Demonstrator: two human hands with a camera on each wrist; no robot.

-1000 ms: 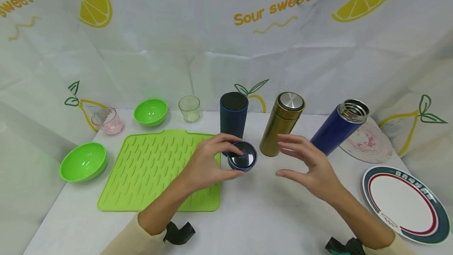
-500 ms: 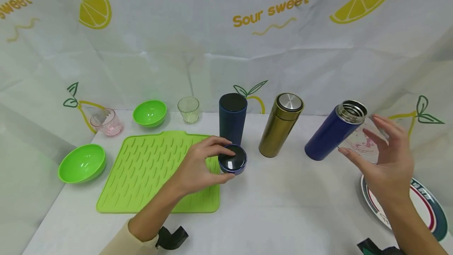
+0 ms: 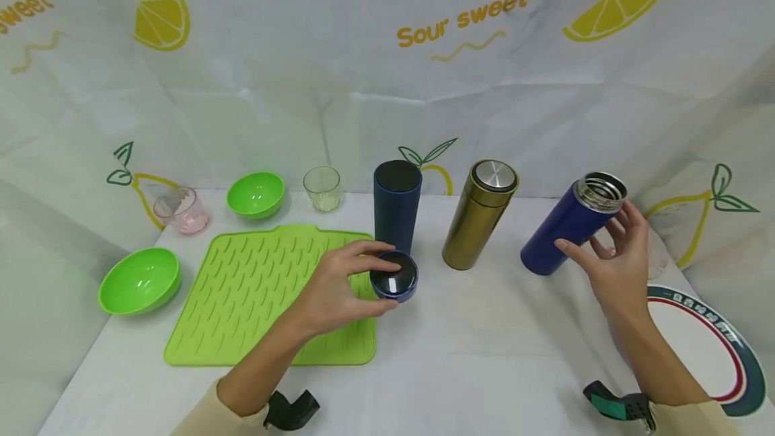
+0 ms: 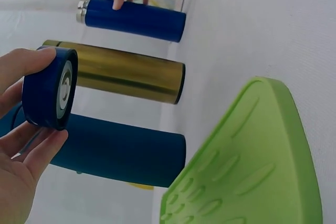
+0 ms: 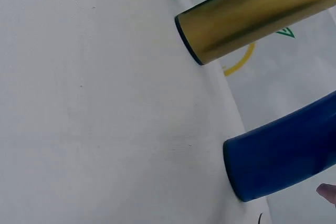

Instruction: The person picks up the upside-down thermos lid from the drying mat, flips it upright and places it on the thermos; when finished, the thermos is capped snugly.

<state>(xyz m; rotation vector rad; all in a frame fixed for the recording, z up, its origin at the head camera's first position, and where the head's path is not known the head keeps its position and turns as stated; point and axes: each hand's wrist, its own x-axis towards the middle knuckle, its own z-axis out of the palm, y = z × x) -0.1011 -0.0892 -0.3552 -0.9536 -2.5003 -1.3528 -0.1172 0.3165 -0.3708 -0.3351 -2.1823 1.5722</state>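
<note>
My left hand [image 3: 339,288] pinches a dark blue bottle lid [image 3: 393,276] by its rim, fingers on one side and thumb on the other. In the left wrist view the underside of the lid [image 4: 64,88] faces right. My right hand [image 3: 617,268] is at the lidless blue thermos flask [image 3: 563,231], thumb in front and fingers on the far right side. A small gap shows between thumb tip [image 5: 326,191] and flask [image 5: 281,153] in the right wrist view. The flask stands upright, its steel mouth uncovered.
A gold flask [image 3: 480,221] and a dark teal tumbler [image 3: 396,207] stand left of the blue flask. A green mat [image 3: 254,295], green bowls [image 3: 139,281], a clear glass [image 3: 323,187] and a pink glass [image 3: 184,210] lie leftward. A plate [image 3: 735,335] is at right.
My right hand went right from the middle, past the blue flask, then came back left to its side. My left hand shifted slightly left, still holding the lid.
</note>
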